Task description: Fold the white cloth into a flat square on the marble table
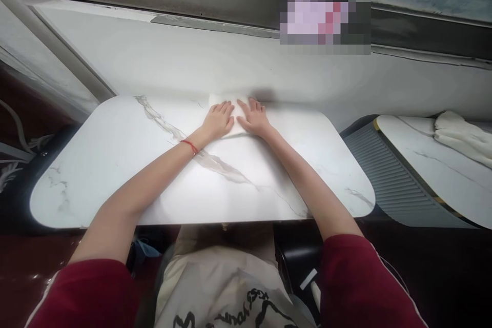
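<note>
A folded white cloth lies on the white marble-patterned table, close to the wall at its far edge. My left hand rests flat on the left part of the cloth, fingers stretched forward; a red string bracelet circles that wrist. On the cloth's right part lies my right hand, palm down with its fingers spread. A narrow strip of cloth shows between the two hands, and the rest of it is partly hidden beneath them.
A white wall runs along the table's far side, with a metal-framed window above. To the right stands a second marbled table with a ribbed grey side and a crumpled white cloth on it. White cables hang at the left.
</note>
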Available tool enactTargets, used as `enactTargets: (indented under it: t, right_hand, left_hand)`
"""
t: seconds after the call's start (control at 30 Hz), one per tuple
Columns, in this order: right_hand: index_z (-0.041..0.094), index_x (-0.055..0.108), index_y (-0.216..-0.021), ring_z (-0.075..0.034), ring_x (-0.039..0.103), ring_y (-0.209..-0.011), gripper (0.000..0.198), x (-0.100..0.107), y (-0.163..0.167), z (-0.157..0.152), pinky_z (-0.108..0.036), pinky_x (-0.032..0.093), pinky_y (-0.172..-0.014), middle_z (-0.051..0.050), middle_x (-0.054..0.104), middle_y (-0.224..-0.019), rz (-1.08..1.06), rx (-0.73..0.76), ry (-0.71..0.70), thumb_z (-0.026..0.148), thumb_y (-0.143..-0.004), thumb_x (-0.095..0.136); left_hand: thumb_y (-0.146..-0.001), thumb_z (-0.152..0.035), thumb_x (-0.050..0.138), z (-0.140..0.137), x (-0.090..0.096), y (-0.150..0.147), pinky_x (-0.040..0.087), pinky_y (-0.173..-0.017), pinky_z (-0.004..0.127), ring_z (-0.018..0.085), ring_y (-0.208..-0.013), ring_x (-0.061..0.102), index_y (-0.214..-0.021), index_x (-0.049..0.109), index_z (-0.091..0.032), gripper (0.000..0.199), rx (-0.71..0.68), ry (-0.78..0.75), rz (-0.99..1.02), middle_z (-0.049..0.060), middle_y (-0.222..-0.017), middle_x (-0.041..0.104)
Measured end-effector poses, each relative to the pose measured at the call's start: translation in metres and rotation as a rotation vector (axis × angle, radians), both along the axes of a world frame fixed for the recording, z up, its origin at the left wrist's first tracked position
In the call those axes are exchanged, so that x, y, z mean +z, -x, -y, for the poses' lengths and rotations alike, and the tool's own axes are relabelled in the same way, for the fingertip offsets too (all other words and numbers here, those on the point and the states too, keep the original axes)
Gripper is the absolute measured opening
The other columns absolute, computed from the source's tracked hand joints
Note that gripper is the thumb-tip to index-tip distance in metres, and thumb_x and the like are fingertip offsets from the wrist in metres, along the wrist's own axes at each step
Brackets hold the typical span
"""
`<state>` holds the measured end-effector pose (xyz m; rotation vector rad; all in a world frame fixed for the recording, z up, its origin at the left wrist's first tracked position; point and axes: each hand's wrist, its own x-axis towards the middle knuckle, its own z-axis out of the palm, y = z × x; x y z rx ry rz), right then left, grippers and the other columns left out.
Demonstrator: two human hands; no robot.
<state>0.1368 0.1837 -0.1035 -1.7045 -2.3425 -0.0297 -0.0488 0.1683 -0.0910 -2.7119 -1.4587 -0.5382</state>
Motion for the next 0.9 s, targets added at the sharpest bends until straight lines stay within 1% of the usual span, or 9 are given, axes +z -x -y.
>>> enactTargets:
  t: [0.17, 0.37, 0.43, 0.5, 0.6, 0.67, 0.77, 0.83, 0.9]
  right_hand:
    - [0.016, 0.029, -0.164, -0.040, 0.027, -0.146, 0.072, 0.007, 0.003, 0.031, -0.054, 0.029, -0.111, -0.025, 0.026, -0.165, 0.063, 0.013, 0.025, 0.046, -0.098, 0.033]
    - [0.016, 0.036, -0.161, -0.040, 0.033, -0.141, 0.068, 0.008, 0.009, 0.097, -0.054, 0.035, -0.105, -0.025, 0.033, -0.162, 0.086, 0.026, 0.003, 0.039, -0.097, 0.036]
    - [0.012, 0.040, -0.158, -0.041, 0.038, -0.136, 0.067, 0.009, 0.013, 0.128, -0.053, 0.038, -0.100, -0.028, 0.040, -0.156, 0.116, 0.041, -0.040, 0.036, -0.096, 0.038]
    - [0.005, 0.044, -0.155, -0.041, 0.044, -0.129, 0.066, 0.012, 0.018, 0.164, -0.052, 0.041, -0.096, -0.030, 0.051, -0.143, 0.168, 0.084, -0.084, 0.035, -0.096, 0.038]
    - [-0.003, 0.047, -0.149, -0.042, 0.048, -0.120, 0.065, 0.019, 0.027, 0.216, -0.048, 0.045, -0.087, -0.030, 0.059, -0.127, 0.259, 0.169, -0.167, 0.035, -0.097, 0.039]
    - [-0.005, 0.049, -0.144, -0.041, 0.049, -0.116, 0.064, 0.025, 0.032, 0.241, -0.047, 0.045, -0.084, -0.030, 0.060, -0.122, 0.320, 0.207, -0.202, 0.037, -0.097, 0.039]
    - [-0.003, 0.053, -0.137, -0.036, 0.050, -0.107, 0.060, 0.035, 0.035, 0.247, -0.044, 0.046, -0.079, -0.026, 0.061, -0.114, 0.367, 0.251, -0.177, 0.041, -0.099, 0.041]
    - [0.001, 0.054, -0.136, -0.033, 0.050, -0.103, 0.059, 0.041, 0.034, 0.232, -0.042, 0.047, -0.078, -0.023, 0.060, -0.112, 0.344, 0.303, -0.130, 0.045, -0.100, 0.042]
    - [0.005, 0.052, -0.142, -0.031, 0.049, -0.103, 0.063, 0.043, 0.032, 0.206, -0.040, 0.047, -0.077, -0.022, 0.058, -0.119, 0.309, 0.350, -0.083, 0.051, -0.101, 0.042]
  left_hand:
    - [-0.099, -0.024, 0.038, 0.026, 0.003, 0.006, 0.035, -0.117, 0.048, 0.031, -0.147, 0.045, -0.141, 0.054, -0.006, 0.048, -0.041, -0.053, -0.070, 0.023, -0.155, 0.050]
    - [-0.095, -0.023, 0.041, 0.086, 0.013, 0.023, 0.044, -0.106, 0.048, 0.036, -0.134, 0.054, -0.127, 0.059, -0.005, 0.041, -0.174, -0.112, -0.178, 0.025, -0.140, 0.060]
    - [-0.091, -0.025, 0.046, 0.107, 0.021, 0.029, 0.048, -0.098, 0.046, 0.035, -0.121, 0.060, -0.116, 0.063, -0.008, 0.034, -0.231, -0.115, -0.193, 0.023, -0.128, 0.066]
    - [-0.086, -0.026, 0.051, 0.124, 0.030, 0.033, 0.050, -0.087, 0.042, 0.032, -0.102, 0.062, -0.101, 0.063, -0.013, 0.024, -0.298, -0.100, -0.173, 0.018, -0.107, 0.070]
    - [-0.082, -0.022, 0.051, 0.139, 0.042, 0.036, 0.048, -0.071, 0.035, 0.023, -0.077, 0.057, -0.082, 0.057, -0.019, 0.006, -0.430, -0.030, -0.088, 0.007, -0.079, 0.064]
    - [-0.083, -0.019, 0.049, 0.142, 0.046, 0.037, 0.044, -0.064, 0.031, 0.018, -0.067, 0.051, -0.074, 0.050, -0.021, 0.009, -0.529, 0.052, -0.028, 0.001, -0.070, 0.058]
    - [-0.086, -0.018, 0.048, 0.137, 0.047, 0.042, 0.040, -0.061, 0.030, 0.015, -0.062, 0.047, -0.071, 0.045, -0.022, 0.016, -0.607, 0.121, 0.021, -0.001, -0.066, 0.053]
    - [-0.087, -0.019, 0.049, 0.131, 0.046, 0.047, 0.040, -0.063, 0.031, 0.015, -0.063, 0.049, -0.072, 0.045, -0.022, 0.016, -0.566, 0.116, 0.024, -0.001, -0.068, 0.054]
    - [-0.091, -0.022, 0.047, 0.124, 0.045, 0.054, 0.043, -0.068, 0.032, 0.017, -0.066, 0.052, -0.075, 0.049, -0.022, 0.017, -0.463, 0.104, 0.014, 0.000, -0.071, 0.057]
